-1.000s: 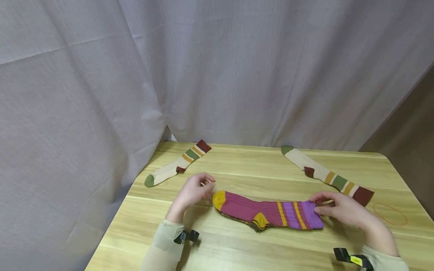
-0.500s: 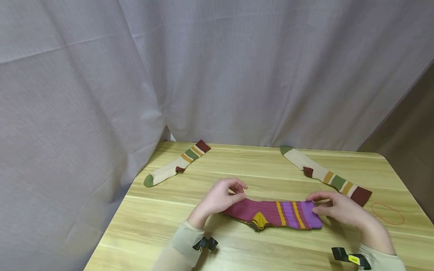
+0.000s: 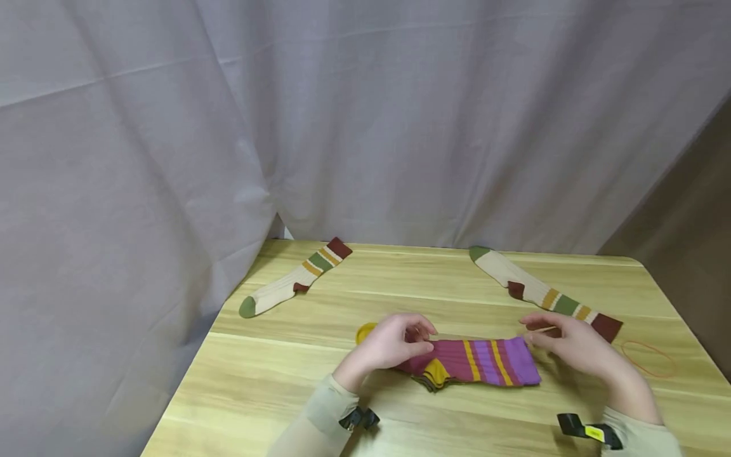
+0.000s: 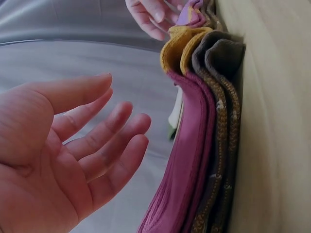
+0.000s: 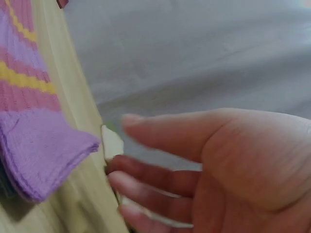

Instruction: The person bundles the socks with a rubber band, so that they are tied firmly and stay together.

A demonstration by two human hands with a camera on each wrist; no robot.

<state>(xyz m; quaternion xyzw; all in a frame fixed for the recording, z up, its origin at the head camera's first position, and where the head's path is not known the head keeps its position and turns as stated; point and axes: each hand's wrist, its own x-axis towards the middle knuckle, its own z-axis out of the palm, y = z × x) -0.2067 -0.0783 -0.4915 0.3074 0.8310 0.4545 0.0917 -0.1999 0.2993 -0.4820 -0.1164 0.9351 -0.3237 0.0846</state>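
A stack of long socks [image 3: 457,360] lies flat on the table, toe to the left. The top one is plum with a mustard toe and heel, striped leg and purple cuff [image 5: 43,150]. In the left wrist view the stack's layers [image 4: 187,141] show plum socks above dark brown, speckled ones. My left hand [image 3: 394,343] hovers over the foot part, hiding some of it; its fingers [image 4: 116,165] are loosely bent with nothing between them. Just off the cuff's end, my right hand [image 3: 577,346] is held with relaxed fingers [image 5: 150,191], apart from the fabric.
On the wooden table [image 3: 257,381], one cream sock with green toe [image 3: 297,279] lies back left. A matching cream sock [image 3: 531,285] lies back right, its maroon cuff partly behind my right hand. A thin orange loop [image 3: 648,360] rests at right. Grey curtain [image 3: 365,127] hangs behind.
My left hand has moved right, from beyond the mustard toe to over the foot of the stack. My right hand has come off the purple cuff and risen slightly.
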